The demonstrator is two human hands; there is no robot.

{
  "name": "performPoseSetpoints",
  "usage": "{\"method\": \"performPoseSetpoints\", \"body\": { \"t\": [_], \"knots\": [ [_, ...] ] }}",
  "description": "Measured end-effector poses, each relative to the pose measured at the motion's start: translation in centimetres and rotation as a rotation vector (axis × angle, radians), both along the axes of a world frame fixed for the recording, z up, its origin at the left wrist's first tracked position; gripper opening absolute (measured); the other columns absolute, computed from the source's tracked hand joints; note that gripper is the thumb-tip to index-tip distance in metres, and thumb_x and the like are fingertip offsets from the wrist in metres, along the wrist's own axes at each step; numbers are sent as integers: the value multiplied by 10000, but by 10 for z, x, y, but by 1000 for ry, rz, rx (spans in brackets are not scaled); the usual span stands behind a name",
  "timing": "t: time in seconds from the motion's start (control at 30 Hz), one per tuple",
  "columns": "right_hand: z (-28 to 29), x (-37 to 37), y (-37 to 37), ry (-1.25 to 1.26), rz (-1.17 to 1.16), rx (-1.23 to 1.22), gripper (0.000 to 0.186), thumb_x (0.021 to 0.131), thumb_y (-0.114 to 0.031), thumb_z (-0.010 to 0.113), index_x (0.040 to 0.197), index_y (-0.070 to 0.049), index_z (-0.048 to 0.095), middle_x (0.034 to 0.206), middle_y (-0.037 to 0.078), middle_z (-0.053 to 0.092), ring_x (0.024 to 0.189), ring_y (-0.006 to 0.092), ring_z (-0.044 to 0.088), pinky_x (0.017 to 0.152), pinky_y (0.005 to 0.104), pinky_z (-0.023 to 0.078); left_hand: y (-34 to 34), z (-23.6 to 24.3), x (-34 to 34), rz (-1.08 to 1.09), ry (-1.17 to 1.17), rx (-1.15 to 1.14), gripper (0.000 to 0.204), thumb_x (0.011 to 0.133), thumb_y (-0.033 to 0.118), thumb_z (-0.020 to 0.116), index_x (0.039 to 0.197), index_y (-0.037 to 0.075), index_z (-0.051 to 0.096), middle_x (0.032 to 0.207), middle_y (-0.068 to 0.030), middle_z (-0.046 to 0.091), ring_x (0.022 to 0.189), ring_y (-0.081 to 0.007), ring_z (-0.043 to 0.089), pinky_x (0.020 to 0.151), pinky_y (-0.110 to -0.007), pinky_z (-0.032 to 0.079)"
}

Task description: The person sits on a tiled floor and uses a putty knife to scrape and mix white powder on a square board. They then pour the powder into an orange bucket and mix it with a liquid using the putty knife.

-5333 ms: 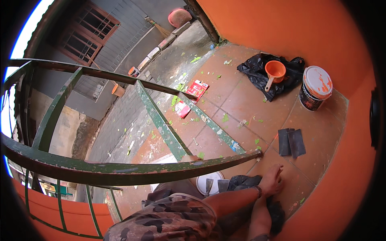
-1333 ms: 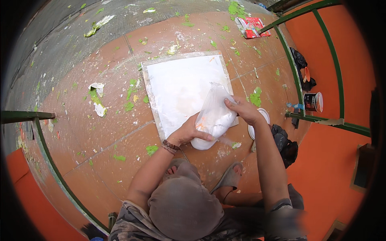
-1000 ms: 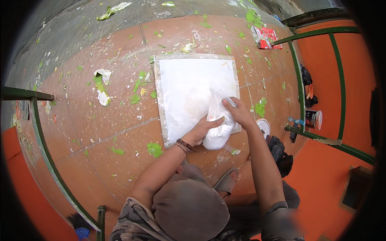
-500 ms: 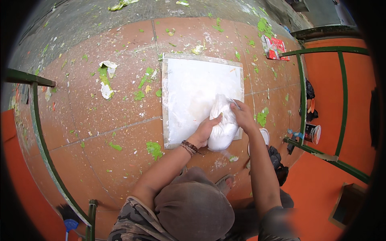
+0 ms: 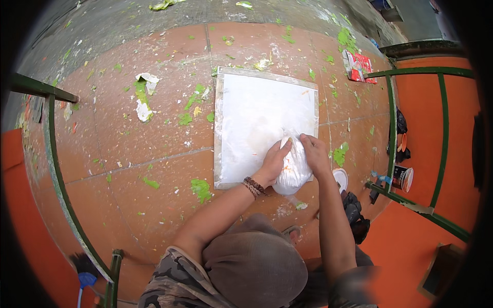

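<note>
White plastic bag (image 5: 291, 172), bulging with pale powder, lies at the lower right corner of the white board (image 5: 251, 118) on the tiled floor (image 5: 128, 169); compared with half a second earlier, bag and hands sit in the same corner, with only the view shifted slightly. Left hand (image 5: 275, 161) rests on the bag's left side, fingers curled together around it. Right hand (image 5: 314, 154) presses on the bag's upper right, fingers closed over the top. Beside the right forearm, a small white tub (image 5: 340, 178) stands on the floor; its contents cannot be made out. A paint bucket (image 5: 403, 178) stands beyond the green railing (image 5: 391, 128).
</note>
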State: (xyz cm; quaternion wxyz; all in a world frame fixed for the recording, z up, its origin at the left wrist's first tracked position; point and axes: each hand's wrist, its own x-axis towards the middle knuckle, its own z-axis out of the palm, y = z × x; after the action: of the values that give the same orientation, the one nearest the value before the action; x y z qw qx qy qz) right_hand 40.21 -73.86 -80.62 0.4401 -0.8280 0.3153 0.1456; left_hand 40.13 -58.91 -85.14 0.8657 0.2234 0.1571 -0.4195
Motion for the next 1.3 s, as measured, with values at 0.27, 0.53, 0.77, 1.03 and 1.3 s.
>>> {"method": "performPoseSetpoints", "body": {
  "t": [0.27, 0.53, 0.77, 1.03, 1.3],
  "knots": [
    [-8, 0, 4, -40, -10, -88, 375, 949, -275, 546, 1118, 42, 654, 956, 172, 697, 884, 217, 642, 805, 338, 484, -4, -13, -7, 29, 81, 106, 430, 1024, 330, 454, 1206, -55, 514, 1058, -122, 641, 899, -172, 651, 771, -307, 550],
    [6, 5, 15, -46, 63, -76, 403, 935, -291, 578, 1179, 24, 633, 1090, 187, 678, 1001, 246, 637, 880, 341, 478, -4, -14, -4, 58, 172, 116, 463, 1034, 354, 419, 1201, -66, 519, 1019, -136, 653, 853, -189, 666, 738, -320, 564],
    [14, 9, 28, -1, 58, -67, 439, 874, -263, 682, 1163, 64, 630, 1059, 216, 678, 943, 234, 656, 818, 334, 509, 0, -24, 0, 31, 83, 58, 491, 1044, 369, 368, 1273, -54, 463, 1154, -151, 612, 1005, -217, 647, 844, -344, 556],
    [7, 6, 24, -50, -27, -77, 412, 866, -241, 681, 1122, 79, 645, 943, 195, 702, 821, 216, 674, 734, 330, 525, 10, -3, 12, -28, -75, 72, 460, 991, 328, 536, 1254, -48, 496, 1075, -109, 642, 929, -164, 654, 779, -311, 549],
    [12, -1, 34, -24, 36, -163, 369, 890, -236, 676, 1046, 98, 663, 839, 129, 696, 735, 132, 622, 659, 282, 500, 14, -6, -1, -34, 28, 92, 367, 984, 239, 558, 1212, -48, 537, 1065, -97, 645, 923, -157, 650, 770, -307, 540]
  ]
}}
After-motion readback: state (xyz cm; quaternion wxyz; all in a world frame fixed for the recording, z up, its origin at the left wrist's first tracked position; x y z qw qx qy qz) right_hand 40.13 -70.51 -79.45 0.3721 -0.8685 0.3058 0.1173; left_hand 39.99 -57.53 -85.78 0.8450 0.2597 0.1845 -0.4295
